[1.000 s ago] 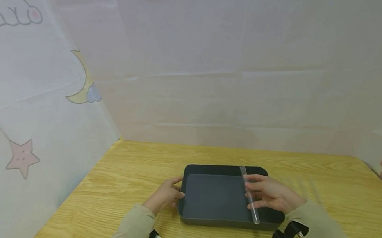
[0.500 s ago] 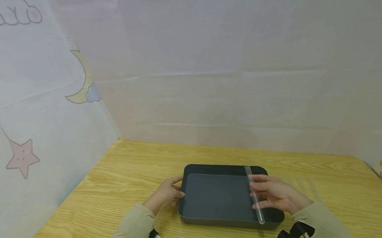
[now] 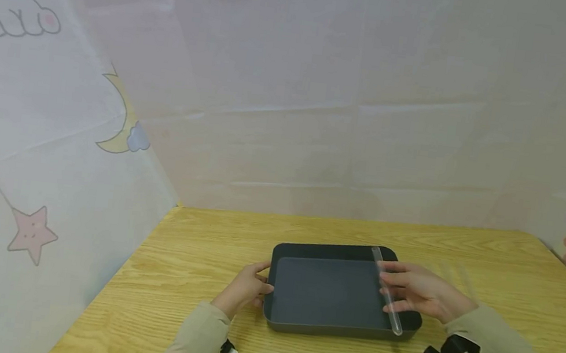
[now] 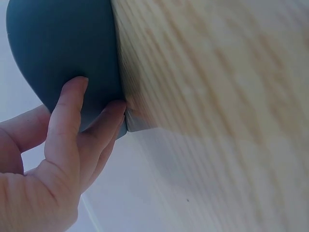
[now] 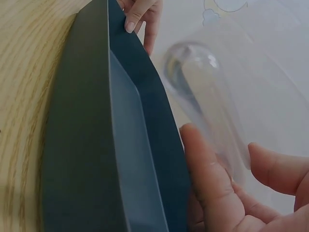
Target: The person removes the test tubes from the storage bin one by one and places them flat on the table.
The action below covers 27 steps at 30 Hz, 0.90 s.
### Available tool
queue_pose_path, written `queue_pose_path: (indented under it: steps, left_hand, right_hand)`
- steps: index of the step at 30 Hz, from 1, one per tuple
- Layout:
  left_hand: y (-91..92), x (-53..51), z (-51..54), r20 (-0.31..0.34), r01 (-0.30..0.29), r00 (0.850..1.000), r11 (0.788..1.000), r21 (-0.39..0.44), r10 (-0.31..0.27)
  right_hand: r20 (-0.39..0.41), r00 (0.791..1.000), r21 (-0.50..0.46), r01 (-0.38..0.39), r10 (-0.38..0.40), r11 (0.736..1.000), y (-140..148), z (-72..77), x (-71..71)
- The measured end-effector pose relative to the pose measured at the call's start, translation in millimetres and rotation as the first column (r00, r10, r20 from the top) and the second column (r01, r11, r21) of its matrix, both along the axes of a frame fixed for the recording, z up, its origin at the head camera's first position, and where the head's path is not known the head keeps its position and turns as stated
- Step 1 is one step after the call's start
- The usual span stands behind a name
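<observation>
A dark grey rectangular tray (image 3: pixel 323 293) rests on the table. My left hand (image 3: pixel 245 287) grips its left wall, thumb over the rim and fingers on the outside; in the left wrist view, fingertips press the tray's outer wall (image 4: pixel 63 43). Over the tray's right end, my right hand (image 3: pixel 423 292) holds a clear test tube (image 3: pixel 395 317) between thumb and fingers. The tube slants across the tray, its rounded end toward me. That rounded end fills the middle of the right wrist view, where the tube (image 5: pixel 205 92) stands above the rim.
Faint clear tubes (image 3: pixel 466 278) lie on the wooden table (image 3: pixel 201 249), right of the tray and partly behind the right hand. A pale cloth backdrop (image 3: pixel 290 113) with cartoon prints closes off the back and left side.
My right hand has moved a little to the right with the test tube, toward the tray's right end. The left hand and the tray have stayed put.
</observation>
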<state>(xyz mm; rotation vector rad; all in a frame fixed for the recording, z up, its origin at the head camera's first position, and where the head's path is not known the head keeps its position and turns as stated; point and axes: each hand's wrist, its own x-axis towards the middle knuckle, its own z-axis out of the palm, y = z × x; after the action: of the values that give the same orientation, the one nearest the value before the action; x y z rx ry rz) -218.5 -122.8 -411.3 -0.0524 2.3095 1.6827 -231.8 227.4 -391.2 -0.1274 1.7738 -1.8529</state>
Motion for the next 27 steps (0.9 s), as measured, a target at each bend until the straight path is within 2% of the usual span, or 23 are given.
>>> queue_pose_path:
  steps: [7,15,27]
  left_hand:
    - [-1.3,-0.6,-1.1,-0.01,0.001,1.0,1.0,-0.012,-0.002]
    - [-3.1,-0.2,-1.6,-0.014,0.003,1.0,1.0,0.022,-0.002]
    - [-3.1,-0.8,-1.9,-0.01,-0.009,1.0,1.0,-0.011,0.009]
  right_hand:
    - [0.01,1.0,-0.013,0.007,-0.006,1.0,7.5,-0.9,3.5]
    - [0.024,1.0,-0.048,-0.007,0.008,0.999,17.8,-1.9,5.0]
    - [-0.003,1.0,-0.077,-0.02,0.02,0.997,37.8,-10.2,6.0]
